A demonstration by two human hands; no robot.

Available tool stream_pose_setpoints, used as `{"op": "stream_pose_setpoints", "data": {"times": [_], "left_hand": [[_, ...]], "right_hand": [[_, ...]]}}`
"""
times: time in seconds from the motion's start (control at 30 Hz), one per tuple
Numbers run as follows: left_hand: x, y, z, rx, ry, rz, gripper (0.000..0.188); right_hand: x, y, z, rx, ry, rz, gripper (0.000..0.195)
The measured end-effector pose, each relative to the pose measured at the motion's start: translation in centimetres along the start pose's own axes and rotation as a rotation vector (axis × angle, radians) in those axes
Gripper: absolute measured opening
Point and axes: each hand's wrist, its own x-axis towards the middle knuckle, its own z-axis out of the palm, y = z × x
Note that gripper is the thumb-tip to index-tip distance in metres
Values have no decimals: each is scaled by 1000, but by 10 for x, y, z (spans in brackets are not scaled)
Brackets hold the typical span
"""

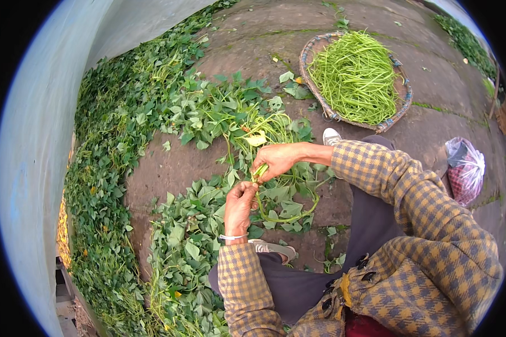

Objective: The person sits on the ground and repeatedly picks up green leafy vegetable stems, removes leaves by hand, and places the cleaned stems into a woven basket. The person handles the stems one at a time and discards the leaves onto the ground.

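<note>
Both hands meet at the picture's middle over a green leafy vine (295, 218), whose stem curves down and to the right in a loop. My left hand (240, 202), with a white bangle at the wrist, pinches the stem between thumb and fingers. Just above it, my right hand (277, 161) is closed on a small bunch of short green stems (260, 170), its fingertips close to those of the left. Beneath and around the hands lie cut vines with broad leaves (211, 113); a yellow leaf (256, 138) rests just above the right hand.
A woven basket (407, 94) heaped with green stems (354, 76) stands on the stone paving (253, 50) at the upper right. A tied plastic bag (466, 170) sits at the right. Piled vines (105, 177) run along the left, beside a pale sheet (38, 139). My shoes (274, 249) are among the leaves.
</note>
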Motion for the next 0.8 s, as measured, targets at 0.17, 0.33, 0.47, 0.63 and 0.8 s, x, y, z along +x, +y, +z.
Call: {"op": "stream_pose_setpoints", "data": {"times": [0.17, 0.33, 0.47, 0.63, 0.8], "left_hand": [[-1, 5, 10, 18, 26, -95, 7], [4, -11, 16, 58, 91, -15, 5], [5, -13, 27, 18, 209, 139, 4], [9, -8, 33, -54, 353, 296, 8], [3, -6, 28, -27, 382, 377, 8]], "right_hand": [[-2, 2, -2, 118, -40, 33, 22], [-3, 1, 18, -158, 191, 44, 21], [4, 8, 44, 253, 537, 223, 21], [20, 29, 19, 947, 580, 318, 23], [16, 29, 2, 1239, 442, 359, 22]]}}
